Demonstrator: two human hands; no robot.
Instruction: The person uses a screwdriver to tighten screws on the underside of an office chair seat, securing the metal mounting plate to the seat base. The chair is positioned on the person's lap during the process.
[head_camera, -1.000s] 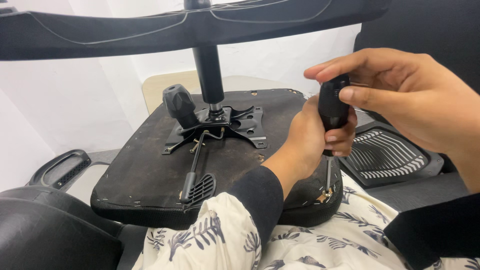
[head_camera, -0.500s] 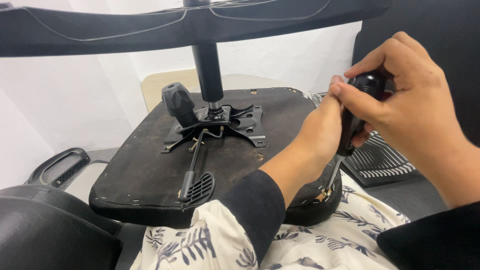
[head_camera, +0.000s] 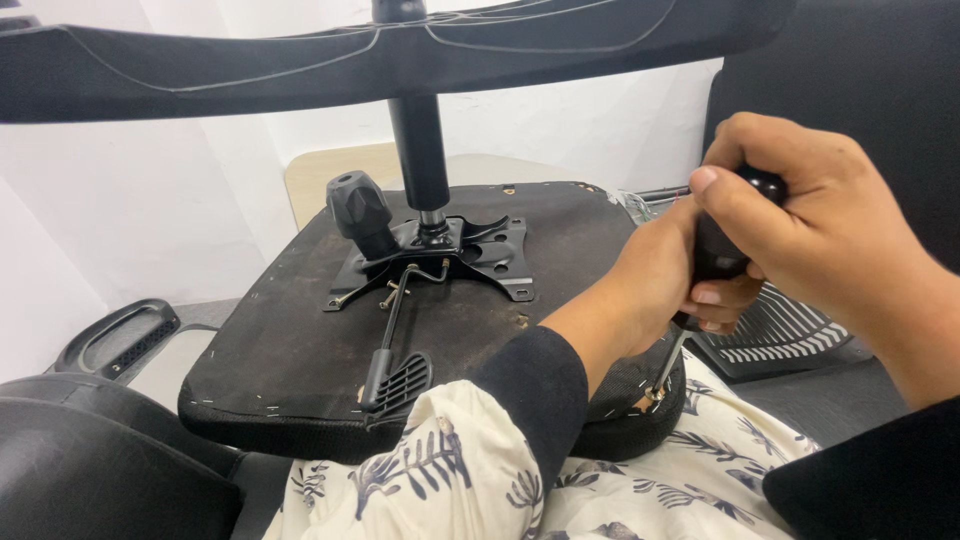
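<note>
Both hands close on a black-handled screwdriver (head_camera: 712, 262) at the near right corner of an upturned office chair seat (head_camera: 300, 340) that lies across the person's lap. The right hand (head_camera: 820, 230) wraps over the top of the handle, thumb pressed along its side, fingers curled tight. The left hand (head_camera: 650, 280) grips the handle lower down, fingertips folded round it. The metal shaft slants down to a screw (head_camera: 655, 393) at the seat's corner edge. At the seat's middle sits the black mounting plate (head_camera: 440, 250) with its gas cylinder (head_camera: 420, 150) rising from it, a knob (head_camera: 357, 208) on its left and a lever (head_camera: 395, 350) reaching toward the near edge. A slotted black plastic armrest pad (head_camera: 780, 325) lies just beyond the right corner.
</note>
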